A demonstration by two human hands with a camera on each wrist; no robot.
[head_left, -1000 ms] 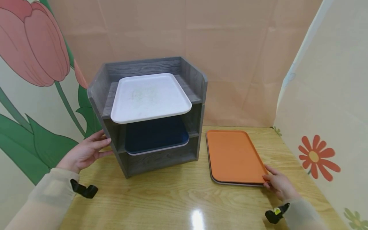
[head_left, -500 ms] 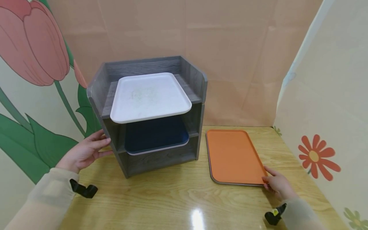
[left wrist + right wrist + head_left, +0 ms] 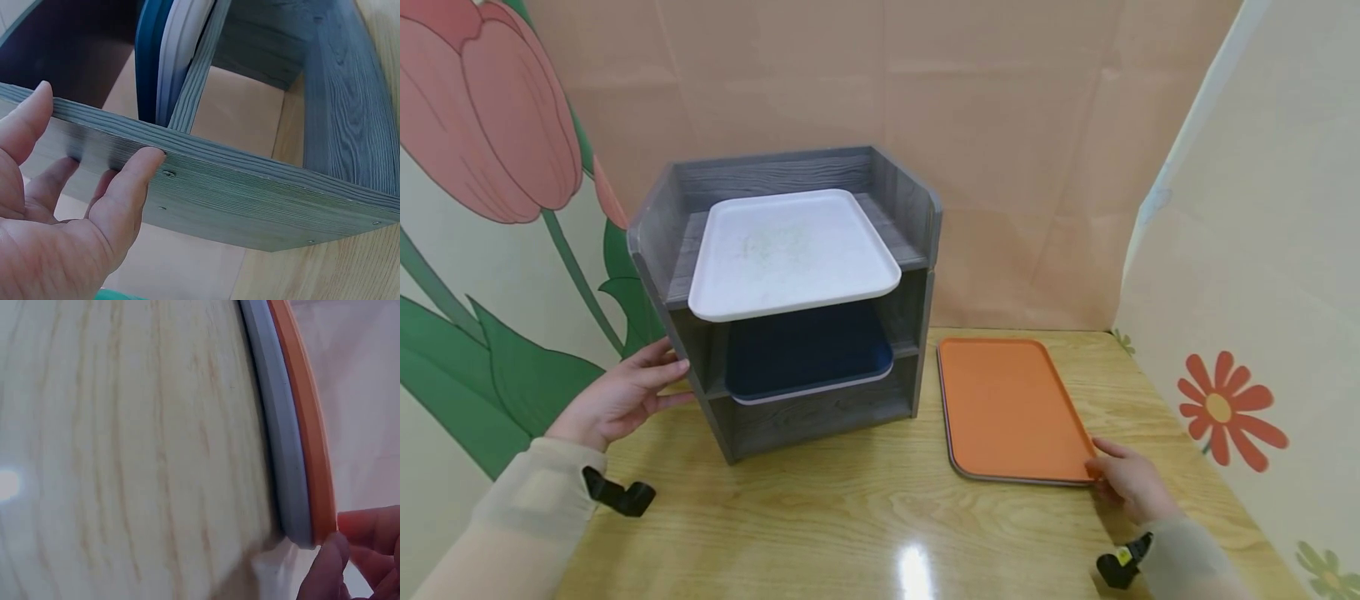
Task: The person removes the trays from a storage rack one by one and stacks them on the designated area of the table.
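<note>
My left hand (image 3: 625, 396) rests against the outer left side of a grey wood-grain shelf unit (image 3: 823, 429), fingers spread and thumb near the front edge. In the left wrist view, its fingertips (image 3: 153, 159) touch the side panel. On the upper shelf lies a white tray (image 3: 793, 254); below it a navy tray (image 3: 808, 354) sits on a pale tray (image 3: 820, 393). At the right, an orange tray (image 3: 1011, 408) lies on a grey tray (image 3: 281, 456) on the table. My right hand (image 3: 1131, 483) pinches the orange tray's near right corner between thumb and finger.
The wooden table (image 3: 820, 517) runs under everything. A beige backdrop (image 3: 1015, 167) hangs behind, with a tulip-patterned wall (image 3: 505, 125) at left and a flower-patterned wall (image 3: 1262, 250) at right. The white tray overhangs the shelf front.
The orange tray has settled down onto the grey one, and the dark gap along its near edge has narrowed. My right hand shifted slightly right; the left hand stays put.
</note>
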